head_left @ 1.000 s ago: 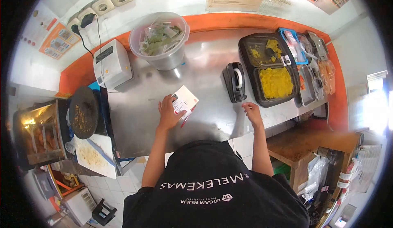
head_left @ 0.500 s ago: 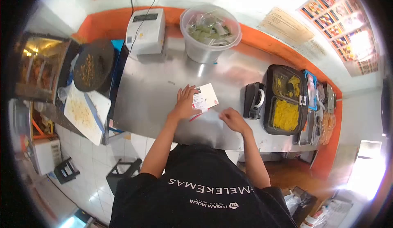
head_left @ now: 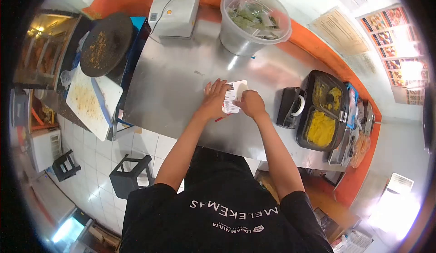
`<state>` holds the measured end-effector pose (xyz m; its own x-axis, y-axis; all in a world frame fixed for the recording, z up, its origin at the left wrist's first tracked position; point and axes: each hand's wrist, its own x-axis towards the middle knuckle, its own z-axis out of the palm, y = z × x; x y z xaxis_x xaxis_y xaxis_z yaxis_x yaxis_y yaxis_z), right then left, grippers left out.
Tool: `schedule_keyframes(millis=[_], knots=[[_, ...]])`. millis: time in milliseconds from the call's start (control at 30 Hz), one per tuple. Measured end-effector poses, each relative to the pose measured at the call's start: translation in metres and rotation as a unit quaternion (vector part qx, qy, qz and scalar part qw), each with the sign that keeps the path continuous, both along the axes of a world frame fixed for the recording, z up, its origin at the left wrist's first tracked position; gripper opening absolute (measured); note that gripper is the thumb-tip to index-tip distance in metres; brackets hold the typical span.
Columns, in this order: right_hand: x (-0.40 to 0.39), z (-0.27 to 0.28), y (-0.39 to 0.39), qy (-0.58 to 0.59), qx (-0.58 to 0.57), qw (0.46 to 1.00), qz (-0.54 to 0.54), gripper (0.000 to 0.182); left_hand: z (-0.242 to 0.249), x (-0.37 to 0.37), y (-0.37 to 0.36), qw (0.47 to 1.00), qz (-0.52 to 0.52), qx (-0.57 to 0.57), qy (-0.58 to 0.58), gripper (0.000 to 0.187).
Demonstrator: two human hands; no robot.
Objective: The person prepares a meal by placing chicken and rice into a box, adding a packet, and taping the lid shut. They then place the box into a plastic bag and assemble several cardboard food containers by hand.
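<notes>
A printed white paper slip (head_left: pixel 230 106) lies over a white card (head_left: pixel 240 85) on the steel table. A thin red strip (head_left: pixel 221 118) shows at its lower left. My left hand (head_left: pixel 215 100) rests along the slip's left edge with its fingers stretched out, open. Curled closed, my right hand (head_left: pixel 252 104) touches the slip's right side with the thumb side against the paper. Whether anything is pinched in its fingers is hidden. To the right of that hand stands a black tape dispenser (head_left: pixel 290 109) with a white roll.
A clear bucket (head_left: pixel 229 37) with green-filled packets and a white boxy device (head_left: pixel 175 12) stand at the back. Right is a black container (head_left: pixel 310 103) with yellow food. Left are a stone mortar (head_left: pixel 111 41) and a cutting board (head_left: pixel 86 105) bearing a knife (head_left: pixel 101 100).
My right hand has moved left from beside the card onto the slip. My left hand stays on the slip's left side. The head view has shifted a little.
</notes>
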<state>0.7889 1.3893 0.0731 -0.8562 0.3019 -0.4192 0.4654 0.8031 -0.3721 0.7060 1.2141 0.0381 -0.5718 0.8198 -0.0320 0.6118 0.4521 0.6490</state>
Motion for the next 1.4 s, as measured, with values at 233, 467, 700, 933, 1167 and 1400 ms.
schedule_keyframes(millis=[233,467,700,933,1167,1400], knots=[[0.128,-0.023,0.025,0.134,-0.177,0.959,-0.175,0.030,0.015,0.003,0.009,0.996,0.005,0.052,0.067,0.085],[0.270,0.014,-0.007,0.174,-0.343,0.866,-0.320,0.059,0.154,0.075,0.036,0.976,-0.127,0.016,0.178,0.085],[0.431,0.055,-0.057,0.350,-0.602,0.572,-0.433,0.070,0.222,0.260,0.073,0.871,-0.489,-0.020,0.052,0.098],[0.657,0.043,-0.179,0.514,-0.483,0.408,-0.580,0.068,0.215,0.515,0.053,0.721,-0.682,-0.041,0.117,0.146],[0.830,0.000,-0.282,0.588,-0.295,0.239,-0.715,0.053,0.219,0.688,0.004,0.491,-0.868,0.026,-0.064,0.062],[0.923,-0.028,-0.344,0.636,-0.163,0.056,-0.752,0.046,0.218,0.791,-0.020,0.315,-0.931,-0.162,-0.082,0.020]])
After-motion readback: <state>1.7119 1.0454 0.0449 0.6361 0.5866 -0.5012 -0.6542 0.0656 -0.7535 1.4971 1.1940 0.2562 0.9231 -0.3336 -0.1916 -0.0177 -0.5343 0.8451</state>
